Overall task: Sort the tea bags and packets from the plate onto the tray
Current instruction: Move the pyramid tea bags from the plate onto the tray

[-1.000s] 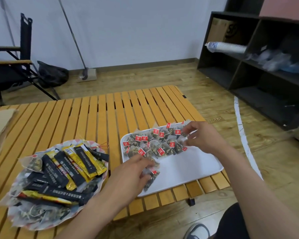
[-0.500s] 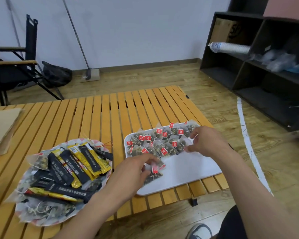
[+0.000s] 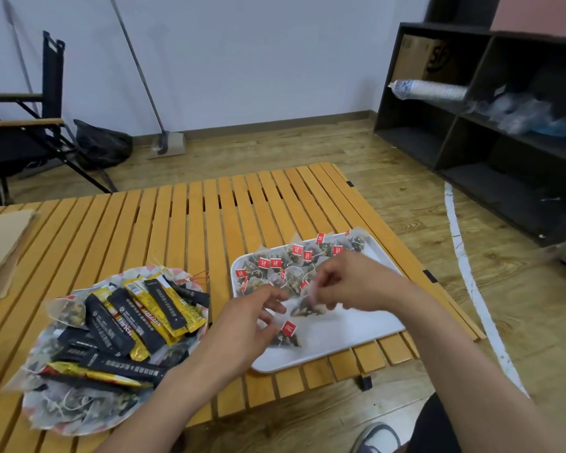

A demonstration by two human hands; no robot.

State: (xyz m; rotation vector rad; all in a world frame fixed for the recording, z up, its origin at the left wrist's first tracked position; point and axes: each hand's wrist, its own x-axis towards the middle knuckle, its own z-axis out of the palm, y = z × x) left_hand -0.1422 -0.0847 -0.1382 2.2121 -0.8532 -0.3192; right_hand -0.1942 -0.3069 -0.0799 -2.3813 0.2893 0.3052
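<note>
Two hands work over the white rectangular tray (image 3: 356, 331). Right hand (image 3: 350, 282) pinches a mesh pyramid tea bag (image 3: 304, 308) at its bare half; left hand (image 3: 242, 325) is blurred, grip undeterminable. Placement in hand: next, seat it beside the red-tagged row (image 3: 294, 256).

Slatted wood table (image 3: 183, 230), glossy packets (image 3: 164, 308)

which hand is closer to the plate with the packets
Left. The left hand is over the tray's left part, just right of the plate, pinching a tea bag. The right hand is farther right over the tray's middle, pinching another tea bag.
</note>
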